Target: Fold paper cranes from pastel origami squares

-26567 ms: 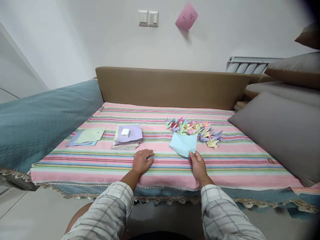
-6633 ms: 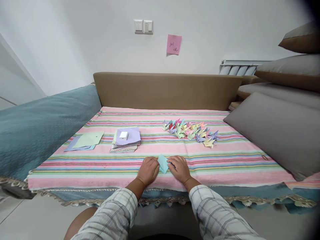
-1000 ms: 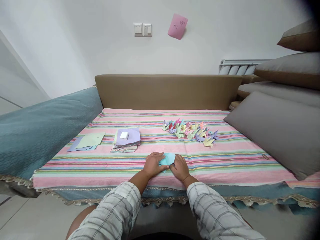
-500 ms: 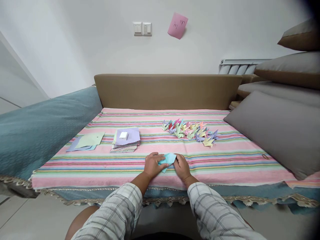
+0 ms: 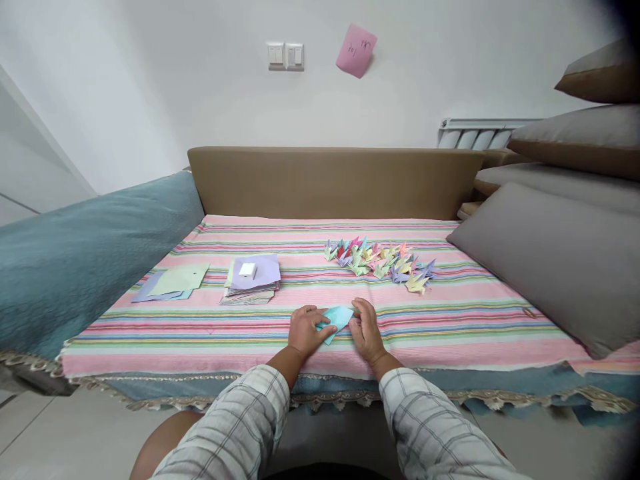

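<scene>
A folded light-blue paper [image 5: 340,318] lies near the front edge of the striped cloth [image 5: 210,343]. The fingers and thumb of my left hand [image 5: 306,331] hold its left part and cover some of it. At its right corner are the fingertips of my right hand [image 5: 367,331], thumb and fingers bent round that point. Behind and to the right stands a group of colourful paper cranes [image 5: 380,261]. Left of my hands is a stack of paper sheets [image 5: 255,283] with a small white box [image 5: 247,270] on top.
Loose green, purple and blue sheets [image 5: 177,280] lie at the far left. A teal-covered armrest [image 5: 110,247] bounds the left side, a brown backrest [image 5: 335,183] the rear. Grey cushions [image 5: 560,260] pile up on the right. A pink note [image 5: 357,51] hangs on the wall.
My right hand has turned and its fingers have lifted and shifted slightly right, uncovering the paper's right corner. My left hand is nearly unmoved on the paper.
</scene>
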`<state>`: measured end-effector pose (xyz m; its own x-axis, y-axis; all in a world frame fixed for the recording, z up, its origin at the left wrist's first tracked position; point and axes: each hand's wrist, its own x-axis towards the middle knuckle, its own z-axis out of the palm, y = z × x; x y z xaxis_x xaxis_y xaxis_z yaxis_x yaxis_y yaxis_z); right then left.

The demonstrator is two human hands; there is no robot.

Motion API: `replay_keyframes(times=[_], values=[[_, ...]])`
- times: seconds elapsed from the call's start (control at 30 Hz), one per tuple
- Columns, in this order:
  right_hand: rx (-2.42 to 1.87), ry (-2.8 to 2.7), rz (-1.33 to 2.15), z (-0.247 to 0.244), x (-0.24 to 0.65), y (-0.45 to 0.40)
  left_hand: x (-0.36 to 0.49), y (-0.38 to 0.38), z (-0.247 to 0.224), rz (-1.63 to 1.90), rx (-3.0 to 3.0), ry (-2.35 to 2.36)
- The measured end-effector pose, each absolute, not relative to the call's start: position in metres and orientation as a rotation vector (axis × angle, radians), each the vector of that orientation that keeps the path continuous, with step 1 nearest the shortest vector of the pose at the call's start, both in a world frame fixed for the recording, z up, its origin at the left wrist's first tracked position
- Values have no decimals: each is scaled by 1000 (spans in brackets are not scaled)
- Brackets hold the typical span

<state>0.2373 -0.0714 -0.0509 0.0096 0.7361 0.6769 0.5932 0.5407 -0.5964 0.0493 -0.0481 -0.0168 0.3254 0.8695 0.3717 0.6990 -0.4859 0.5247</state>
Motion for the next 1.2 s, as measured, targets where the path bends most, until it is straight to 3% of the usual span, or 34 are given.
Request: replay_keyframes(times=[1.2], values=[[-1270,-1827,85,-41,234,-66,45,-44,-22,1069,2217,1387]])
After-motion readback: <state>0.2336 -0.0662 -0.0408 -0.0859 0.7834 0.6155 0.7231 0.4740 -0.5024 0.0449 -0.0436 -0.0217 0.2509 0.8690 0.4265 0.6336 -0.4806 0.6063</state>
